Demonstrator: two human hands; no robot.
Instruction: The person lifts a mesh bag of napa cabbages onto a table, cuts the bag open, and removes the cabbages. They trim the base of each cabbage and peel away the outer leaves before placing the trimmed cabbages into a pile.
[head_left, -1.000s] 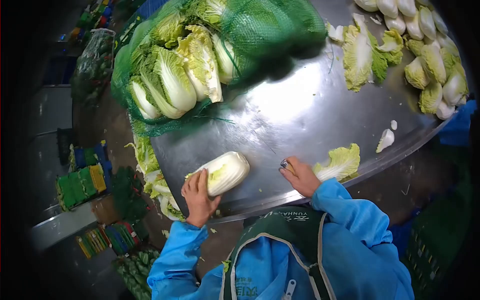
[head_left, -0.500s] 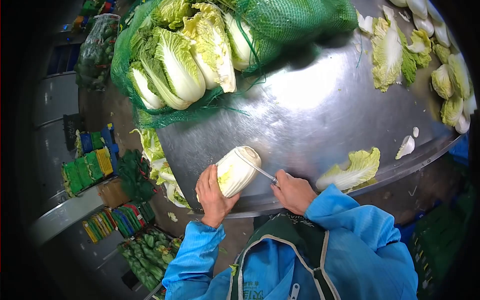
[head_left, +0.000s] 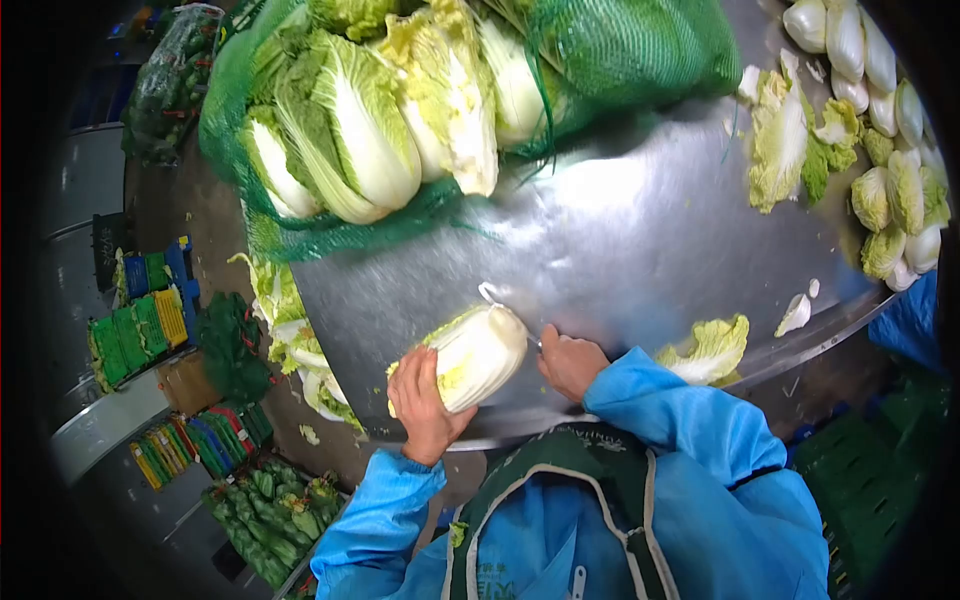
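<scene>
A pale napa cabbage [head_left: 482, 352] lies tilted on the metal table [head_left: 420, 275] close to its front edge. My left hand [head_left: 425, 400] grips its leafy end from the left. Closed around the handle of a knife, my right hand [head_left: 572, 363] is just right of the cabbage's base end. Most of the knife is hidden, with only a short bit of metal showing between hand and cabbage. A thin white strip [head_left: 490, 293] stands out at the top of the base. To the right of my right hand lies a loose leaf [head_left: 712, 350].
A green mesh sack [head_left: 640, 45] holding several cabbages [head_left: 365, 135] lies at the back left. Loose leaves [head_left: 778, 140] and a pile of trimmed cabbages [head_left: 905, 190] are at the right. More leaves [head_left: 290, 325] hang by the left edge. Crates [head_left: 135, 335] stand on the floor.
The cabbage has turned, its cut base now facing more to the right. The knife blade, earlier seen across the base, is now mostly hidden. The view has shifted slightly.
</scene>
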